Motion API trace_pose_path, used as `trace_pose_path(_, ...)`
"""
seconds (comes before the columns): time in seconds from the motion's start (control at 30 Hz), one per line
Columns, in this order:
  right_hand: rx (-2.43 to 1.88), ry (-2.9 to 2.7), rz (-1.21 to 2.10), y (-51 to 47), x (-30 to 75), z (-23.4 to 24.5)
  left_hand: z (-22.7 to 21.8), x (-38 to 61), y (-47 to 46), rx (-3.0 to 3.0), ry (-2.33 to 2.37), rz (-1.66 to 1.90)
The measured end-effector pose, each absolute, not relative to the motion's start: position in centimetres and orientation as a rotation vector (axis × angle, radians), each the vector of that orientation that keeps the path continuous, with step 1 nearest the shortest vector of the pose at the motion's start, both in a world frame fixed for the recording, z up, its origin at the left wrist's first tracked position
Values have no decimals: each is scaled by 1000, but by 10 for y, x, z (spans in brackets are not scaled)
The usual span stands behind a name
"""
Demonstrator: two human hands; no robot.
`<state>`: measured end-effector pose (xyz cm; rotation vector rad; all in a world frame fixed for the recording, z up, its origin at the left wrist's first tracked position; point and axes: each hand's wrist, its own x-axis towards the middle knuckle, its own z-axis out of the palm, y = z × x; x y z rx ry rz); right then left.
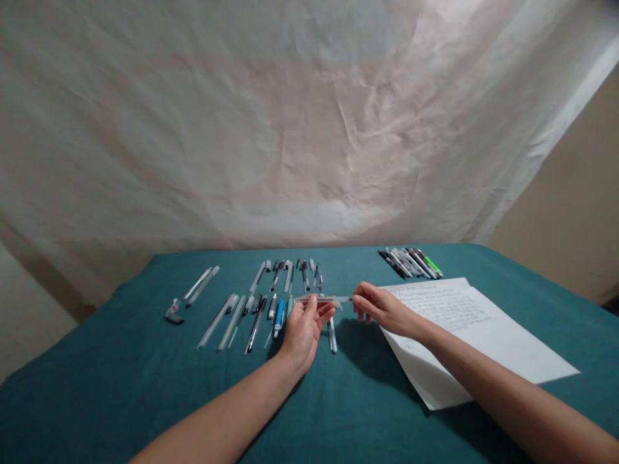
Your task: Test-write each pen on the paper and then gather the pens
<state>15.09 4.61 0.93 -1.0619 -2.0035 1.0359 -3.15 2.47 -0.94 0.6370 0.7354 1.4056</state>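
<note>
Across the middle of the head view, a thin clear pen barrel (344,299) is held level above the table. The fingers of my left hand (304,332) are closed around its left part. My right hand (382,310) pinches its right end between thumb and fingers. Beneath and beside my left hand lie pen parts, among them a blue pen piece (279,318) and a pale pen (332,334). Whether a refill sits inside the held barrel is too small to tell.
Several pen parts (227,322) and caps lie in rows on the green cloth (145,399). A bundle of pens (410,263) lies at the back right, with written paper sheets (507,348) under my right forearm. A small clear packet (173,312) sits left. Behind hangs a pale sheet (309,129).
</note>
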Motion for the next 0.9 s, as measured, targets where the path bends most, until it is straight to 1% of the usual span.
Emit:
trace_pose_path(0.1, -1069, -2015, 1044, 45, 150, 8, -9, -32, 25, 647, 732, 1407)
trace_pose_path(0.3, -1027, -1878, 1278, 45, 146, 8, -10, -33, 26, 649, 707, 1406)
trace_pose_path(0.4, -972, -1832, 1341, 43, 145, 11, -11, -33, 27, 599, 672, 1377)
trace_pose_path(0.47, -928, -1844, 1284, 41, 145, 13, -9, -33, 26, 536, 640, 1328)
trace_pose_path(0.63, -829, -2058, 1016, 31, 140, 19, -3, -29, 16, 498, 539, 1157)
trace_pose_path(0.8, -835, -2253, 824, 24, 135, 34, -2, -24, 9, 668, 523, 1097)
trace_pose_path(0.9, -931, -2146, 801, 25, 144, 44, 1, -22, 4, 944, 590, 1029)
